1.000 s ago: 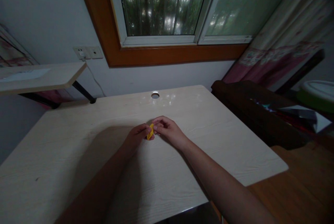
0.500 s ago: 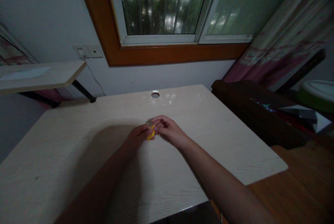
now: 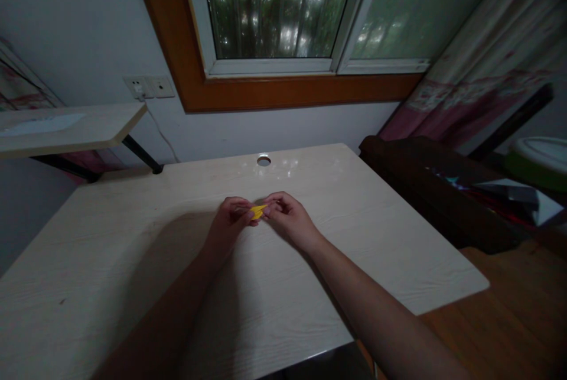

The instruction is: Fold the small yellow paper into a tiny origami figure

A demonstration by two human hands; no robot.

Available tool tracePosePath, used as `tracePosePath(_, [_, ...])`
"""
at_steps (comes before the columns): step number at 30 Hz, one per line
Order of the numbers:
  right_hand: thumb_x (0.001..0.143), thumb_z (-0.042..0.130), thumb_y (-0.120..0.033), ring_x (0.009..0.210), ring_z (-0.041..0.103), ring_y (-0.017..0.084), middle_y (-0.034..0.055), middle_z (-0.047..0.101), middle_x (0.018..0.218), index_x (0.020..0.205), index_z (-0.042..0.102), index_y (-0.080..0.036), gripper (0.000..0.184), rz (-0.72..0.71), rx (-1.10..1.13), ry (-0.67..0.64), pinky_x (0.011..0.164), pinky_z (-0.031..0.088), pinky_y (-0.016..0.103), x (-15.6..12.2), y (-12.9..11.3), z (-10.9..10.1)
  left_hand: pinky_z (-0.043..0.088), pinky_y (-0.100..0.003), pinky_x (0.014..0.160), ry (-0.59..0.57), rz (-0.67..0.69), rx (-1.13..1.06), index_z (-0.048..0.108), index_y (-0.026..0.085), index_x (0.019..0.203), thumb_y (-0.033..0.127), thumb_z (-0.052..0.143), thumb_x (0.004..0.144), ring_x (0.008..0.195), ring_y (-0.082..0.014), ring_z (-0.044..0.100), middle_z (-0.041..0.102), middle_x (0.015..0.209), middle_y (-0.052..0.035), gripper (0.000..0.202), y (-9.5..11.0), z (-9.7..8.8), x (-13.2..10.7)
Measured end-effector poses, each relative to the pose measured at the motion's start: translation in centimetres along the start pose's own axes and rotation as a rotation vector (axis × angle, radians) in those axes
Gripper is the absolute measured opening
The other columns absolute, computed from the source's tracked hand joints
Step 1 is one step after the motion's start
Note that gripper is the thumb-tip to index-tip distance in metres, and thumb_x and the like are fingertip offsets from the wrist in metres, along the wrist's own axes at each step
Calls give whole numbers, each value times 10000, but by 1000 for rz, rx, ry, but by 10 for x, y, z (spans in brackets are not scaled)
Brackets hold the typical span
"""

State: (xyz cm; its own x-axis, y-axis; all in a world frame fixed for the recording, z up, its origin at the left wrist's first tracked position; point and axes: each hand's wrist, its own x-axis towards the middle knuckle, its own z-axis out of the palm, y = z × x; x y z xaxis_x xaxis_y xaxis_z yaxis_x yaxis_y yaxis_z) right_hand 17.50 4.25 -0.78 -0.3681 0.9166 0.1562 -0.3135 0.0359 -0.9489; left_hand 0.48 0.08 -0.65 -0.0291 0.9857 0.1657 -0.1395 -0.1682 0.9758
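Note:
A small yellow folded piece (image 3: 257, 212), which looks like paper, is held between my two hands just above the pale wooden desk (image 3: 345, 214). My left hand (image 3: 229, 220) pinches its left side between thumb and fingers. On the other side, the thumb and fingertips of my right hand (image 3: 287, 217) grip its right end. Fingers cover part of the piece, so its full shape is hidden.
Near the desk's back edge is a round cable hole (image 3: 264, 160). A raised shelf (image 3: 88, 126) on black legs stands at the left. To the right are a dark wooden bench (image 3: 411, 191) with things on it and a curtain (image 3: 478, 72).
The yellow piece has turned from a steep slant to nearly level. My left hand has rotated and risen a little, with its fingers now curled behind the piece; my right hand has barely moved.

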Motion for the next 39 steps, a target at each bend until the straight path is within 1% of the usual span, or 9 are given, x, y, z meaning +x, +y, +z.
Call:
tracePosePath(3, [722,772,-301,708,617,131,-6,656,755,898,642,-216,235,-7,5,38,722,511,303,0,-1,2,569,-318,795,-7,155,88,606,183,941,304,700,807,912,-175,661,634,1090,-68,204,1,-3,0])
tracePosePath(7, [733,759,-327,719,622,144,4,653,752,861,650,-208,206,-50,-96,82,698,512,297,0,-4,3,552,-303,842,14,299,285,678,203,872,266,710,803,1057,-198,602,596,1133,-77,99,-1,-7,3])
tracePosePath(12, [753,747,-305,743,586,130,13,624,827,812,690,-206,129,-188,-337,89,671,473,257,-1,-6,0,555,-314,824,48,387,426,711,234,860,248,692,822,984,-181,617,613,1056,-60,44,-6,-12,6])
tracePosePath(15, [775,727,-315,759,589,132,21,627,863,840,702,-211,125,-190,-386,55,677,470,255,-3,-4,-1,547,-325,839,57,421,480,712,241,863,247,683,832,957,-176,626,630,1014,-46,43,-6,-14,7])
tracePosePath(22, [772,725,-345,714,652,146,20,687,767,849,664,-193,181,26,-137,-8,692,510,280,-3,4,0,520,-338,864,28,460,598,713,232,849,235,643,863,934,-174,622,640,983,-44,72,-4,-12,7])
tracePosePath(25, [765,729,-347,706,651,143,23,695,766,845,678,-188,185,22,-155,-29,692,511,281,-3,4,0,518,-330,854,33,434,611,705,223,844,230,635,866,943,-174,614,632,1007,-49,74,-6,-13,8])
tracePosePath(30, [755,741,-380,754,635,149,45,702,848,850,720,-195,209,-52,-358,-17,711,497,284,-4,0,-1,512,-336,855,29,402,597,687,217,847,230,625,871,952,-179,608,635,1006,-52,68,-8,-14,9])
tracePosePath(33, [745,750,-399,741,623,150,48,702,855,843,725,-197,225,-76,-429,5,699,491,285,-5,0,-2,513,-339,851,18,403,583,679,213,840,217,621,870,946,-180,612,638,993,-52,65,-7,-13,9])
tracePosePath(39, [749,742,-389,770,643,163,52,713,851,835,720,-197,211,-20,-369,7,739,505,305,-4,4,-2,519,-341,840,9,403,570,678,215,838,202,619,864,930,-182,622,643,972,-51,66,-7,-13,9])
